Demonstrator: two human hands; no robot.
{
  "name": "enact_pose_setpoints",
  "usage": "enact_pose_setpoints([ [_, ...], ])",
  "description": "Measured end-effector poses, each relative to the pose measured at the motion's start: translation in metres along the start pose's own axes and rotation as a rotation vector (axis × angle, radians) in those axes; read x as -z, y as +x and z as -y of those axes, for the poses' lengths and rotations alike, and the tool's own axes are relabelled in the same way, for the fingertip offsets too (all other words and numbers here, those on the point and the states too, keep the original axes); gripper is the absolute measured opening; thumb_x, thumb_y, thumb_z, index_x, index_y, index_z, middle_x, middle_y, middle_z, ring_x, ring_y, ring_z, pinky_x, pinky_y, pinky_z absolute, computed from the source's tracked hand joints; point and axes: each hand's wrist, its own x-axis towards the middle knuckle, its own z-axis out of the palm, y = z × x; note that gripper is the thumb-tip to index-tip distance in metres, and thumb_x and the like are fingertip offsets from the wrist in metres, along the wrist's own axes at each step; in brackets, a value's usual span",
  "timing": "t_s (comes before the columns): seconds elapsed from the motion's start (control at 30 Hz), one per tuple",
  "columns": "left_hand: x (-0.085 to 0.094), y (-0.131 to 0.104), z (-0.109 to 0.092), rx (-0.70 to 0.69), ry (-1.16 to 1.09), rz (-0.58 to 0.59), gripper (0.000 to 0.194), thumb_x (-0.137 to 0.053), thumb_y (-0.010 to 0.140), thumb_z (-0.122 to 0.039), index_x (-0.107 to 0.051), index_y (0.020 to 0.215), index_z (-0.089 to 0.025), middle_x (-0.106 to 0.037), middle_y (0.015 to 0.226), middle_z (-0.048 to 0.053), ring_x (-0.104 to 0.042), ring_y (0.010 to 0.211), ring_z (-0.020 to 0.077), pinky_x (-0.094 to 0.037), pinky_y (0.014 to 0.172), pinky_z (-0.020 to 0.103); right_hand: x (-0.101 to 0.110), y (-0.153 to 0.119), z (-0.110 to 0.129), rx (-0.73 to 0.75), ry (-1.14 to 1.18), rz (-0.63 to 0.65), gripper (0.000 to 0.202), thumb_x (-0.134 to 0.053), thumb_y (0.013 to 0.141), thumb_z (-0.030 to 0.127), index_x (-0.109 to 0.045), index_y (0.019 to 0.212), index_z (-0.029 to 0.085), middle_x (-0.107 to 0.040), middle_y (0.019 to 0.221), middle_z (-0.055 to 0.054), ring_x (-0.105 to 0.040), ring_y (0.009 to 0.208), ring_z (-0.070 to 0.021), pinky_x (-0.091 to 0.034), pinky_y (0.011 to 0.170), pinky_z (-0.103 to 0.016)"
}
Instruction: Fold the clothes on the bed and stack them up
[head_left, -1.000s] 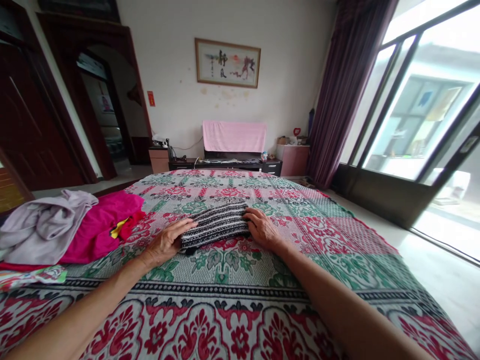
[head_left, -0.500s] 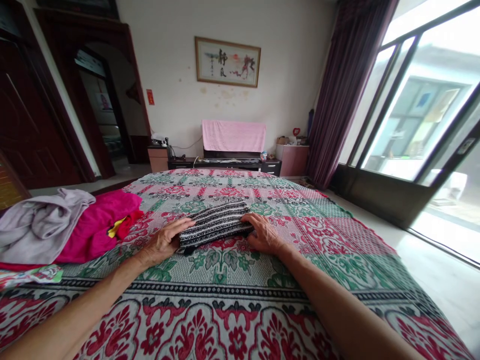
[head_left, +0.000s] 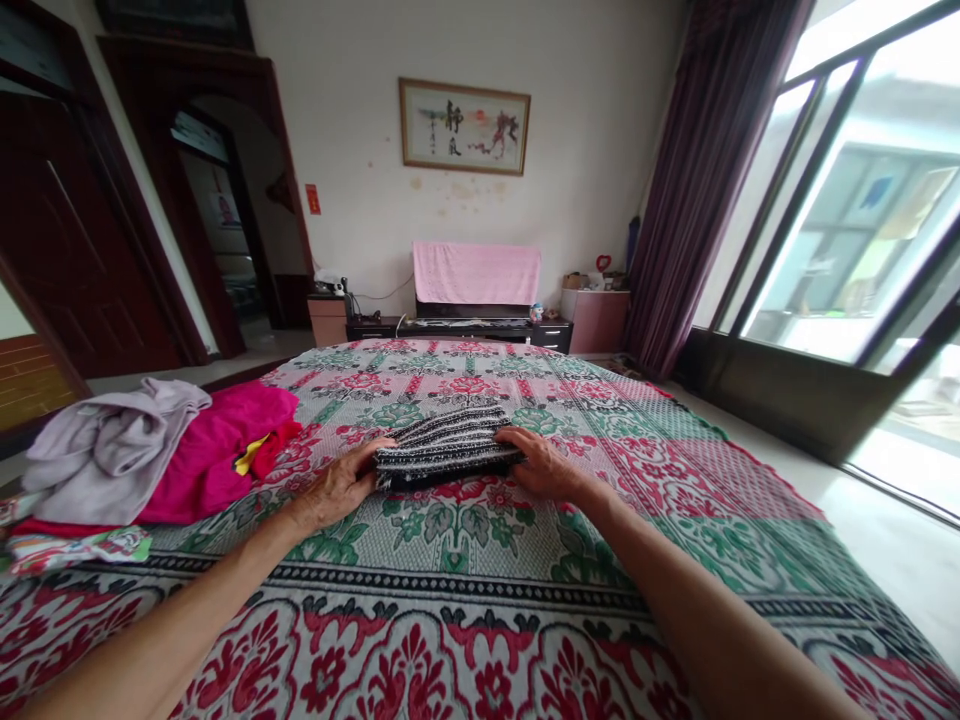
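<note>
A folded black-and-white striped knit garment [head_left: 446, 445] lies in the middle of the patterned bedspread [head_left: 457, 555]. My left hand [head_left: 349, 480] grips its left edge, the fingers on top and the thumb side low. At the opposite end, my right hand [head_left: 544, 465] is closed on the right edge, fingertips over the upper layer. The thumbs are mostly hidden, and what kind of garment it is cannot be made out.
To the left lies a heap of clothes: a light grey one [head_left: 112, 450], a magenta one [head_left: 217, 450] and a printed one [head_left: 82, 548]. Beyond the bed stand a low black cabinet [head_left: 551, 335] and a pink cloth [head_left: 476, 272] draped over something. Glass doors [head_left: 817, 230] are at the right.
The striped garment's near edge has been lifted and bunched slightly between both hands, and its stripes now look wavier. The camera view has shifted a little to the left.
</note>
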Motion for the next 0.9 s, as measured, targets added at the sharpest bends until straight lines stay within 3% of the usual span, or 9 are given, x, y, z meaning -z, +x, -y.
enact_pose_setpoints([
  [0.13, -0.002, 0.004, 0.000, 0.052, -0.010, -0.011, 0.041, -0.049, 0.084, -0.041, -0.063, 0.118, -0.023, -0.067, 0.121, 0.006, -0.060, 0.114, 0.0261, -0.045, 0.100, 0.037, -0.005, 0.002, 0.003, -0.076, -0.088, -0.022, 0.051, -0.044, 0.073, 0.008, -0.054, 0.123, 0.015, -0.059, 0.124, -0.014, -0.054, 0.114, -0.0248, -0.040, 0.100, -0.043],
  [0.27, -0.001, 0.008, -0.003, 0.037, -0.037, -0.090, 0.039, -0.048, 0.083, -0.042, -0.066, 0.111, -0.021, -0.069, 0.114, 0.007, -0.061, 0.109, 0.0252, -0.043, 0.100, 0.035, -0.007, 0.006, 0.006, -0.106, -0.142, -0.122, 0.042, -0.041, 0.080, 0.010, -0.056, 0.119, 0.014, -0.062, 0.115, -0.014, -0.055, 0.108, -0.0245, -0.041, 0.096, -0.042],
  [0.4, 0.006, 0.014, -0.016, 0.088, -0.132, -0.183, 0.040, -0.052, 0.082, -0.047, -0.066, 0.106, -0.018, -0.071, 0.099, 0.005, -0.062, 0.100, 0.0241, -0.045, 0.092, 0.033, 0.011, 0.015, 0.017, -0.093, -0.117, -0.264, 0.039, -0.041, 0.079, 0.012, -0.057, 0.115, 0.013, -0.063, 0.105, -0.013, -0.057, 0.095, -0.0226, -0.043, 0.090, -0.039],
  [0.47, 0.012, 0.017, -0.026, 0.159, -0.222, -0.233, 0.039, -0.054, 0.081, -0.049, -0.067, 0.099, -0.017, -0.071, 0.088, 0.003, -0.062, 0.091, 0.0229, -0.046, 0.083, 0.031, 0.027, 0.020, 0.027, -0.112, -0.045, -0.276, 0.038, -0.043, 0.079, 0.015, -0.057, 0.114, 0.014, -0.065, 0.096, -0.009, -0.058, 0.084, -0.0191, -0.046, 0.082, -0.034],
  [0.6, 0.022, 0.022, -0.045, 0.327, -0.524, -0.280, 0.043, -0.060, 0.076, -0.057, -0.067, 0.088, -0.016, -0.070, 0.076, 0.001, -0.063, 0.077, 0.0213, -0.048, 0.071, 0.029, 0.062, 0.028, 0.048, -0.224, 0.152, -0.165, 0.034, -0.045, 0.079, 0.020, -0.062, 0.109, 0.016, -0.062, 0.075, 0.000, -0.053, 0.064, -0.0124, -0.043, 0.064, -0.026],
  [0.7, 0.027, 0.021, -0.052, 0.506, -0.736, -0.192, 0.045, -0.065, 0.070, -0.058, -0.067, 0.086, -0.016, -0.070, 0.071, 0.002, -0.065, 0.069, 0.0220, -0.050, 0.065, 0.031, 0.077, 0.032, 0.057, -0.285, 0.277, -0.048, 0.031, -0.047, 0.080, 0.025, -0.068, 0.102, 0.016, -0.061, 0.071, 0.001, -0.052, 0.064, -0.0118, -0.042, 0.060, -0.024],
  [0.9, 0.013, 0.013, -0.051, 0.747, -0.822, 0.070, 0.039, -0.072, 0.063, -0.054, -0.067, 0.077, -0.017, -0.069, 0.064, 0.004, -0.065, 0.061, 0.0218, -0.050, 0.061, 0.032, 0.068, 0.024, 0.044, -0.514, 0.474, 0.205, 0.030, -0.050, 0.084, 0.040, -0.071, 0.079, 0.018, -0.063, 0.067, -0.001, -0.054, 0.062, -0.0132, -0.042, 0.057, -0.025],
])
